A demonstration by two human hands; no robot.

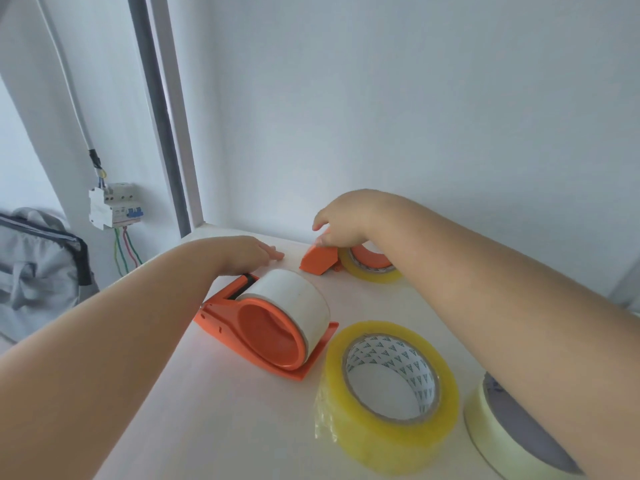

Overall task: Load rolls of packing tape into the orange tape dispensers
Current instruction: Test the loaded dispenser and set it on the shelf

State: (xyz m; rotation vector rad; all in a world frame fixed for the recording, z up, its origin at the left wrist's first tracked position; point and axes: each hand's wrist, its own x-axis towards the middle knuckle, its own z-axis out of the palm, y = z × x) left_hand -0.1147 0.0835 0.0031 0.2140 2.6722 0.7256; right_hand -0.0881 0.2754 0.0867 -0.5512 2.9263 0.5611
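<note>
Left hand [247,252] flat on the white worktop [214,393], fingers straight, just behind the near orange dispenser [266,327] loaded with a white roll [294,303]. Right hand [343,220] curled over the far dispenser [320,259], gripping it, yellow roll [372,271] mounted. Loose yellow roll [388,396] and pale roll [512,434] nearby, flat.

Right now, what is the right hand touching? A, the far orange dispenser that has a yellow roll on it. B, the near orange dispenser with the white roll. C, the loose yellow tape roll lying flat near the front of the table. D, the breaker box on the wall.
A: the right hand rests on top of the far orange dispenser, whose yellow roll sits under the wrist.
</note>
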